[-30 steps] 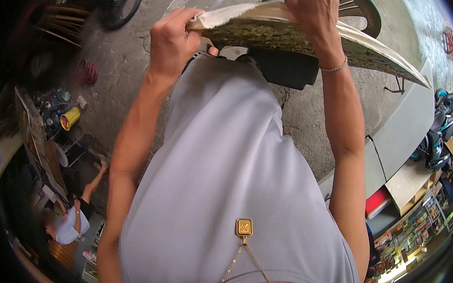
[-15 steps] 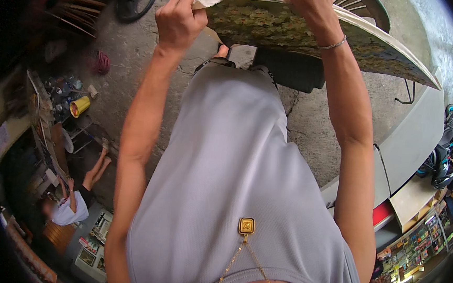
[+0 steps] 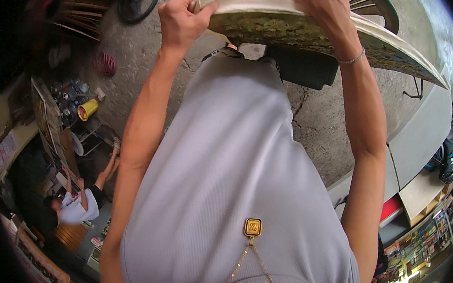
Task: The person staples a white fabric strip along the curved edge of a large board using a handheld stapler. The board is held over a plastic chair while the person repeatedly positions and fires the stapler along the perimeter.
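Note:
A large canvas painting (image 3: pixel 276 29) with a green and brown mottled face and pale cloth edges stretches across the top of the view, its far right corner reaching over a grey table. At its left end my left hand (image 3: pixel 182 20) is closed, thumb and fingers pinching the pale cloth edge. My right hand (image 3: pixel 328 6) grips the painting's upper edge further right, a thin bracelet on its wrist. The top of the view cuts off some of its fingers. A dark padded block (image 3: pixel 302 69) shows beneath the painting, in front of my legs.
A slatted dark chair (image 3: pixel 375 10) stands behind the painting. The grey table (image 3: pixel 421 134) lies to the right, with a motorbike (image 3: pixel 452 141) beyond. A steering wheel (image 3: pixel 139 1), pink coiled cord (image 3: pixel 106 63) and yellow container (image 3: pixel 87 109) are on the left. Another person (image 3: pixel 79 205) sits lower left.
The painting and both hands have shifted slightly right in view. Its face now shows as a narrower strip, with more of the pale edge visible. Both hands keep their hold.

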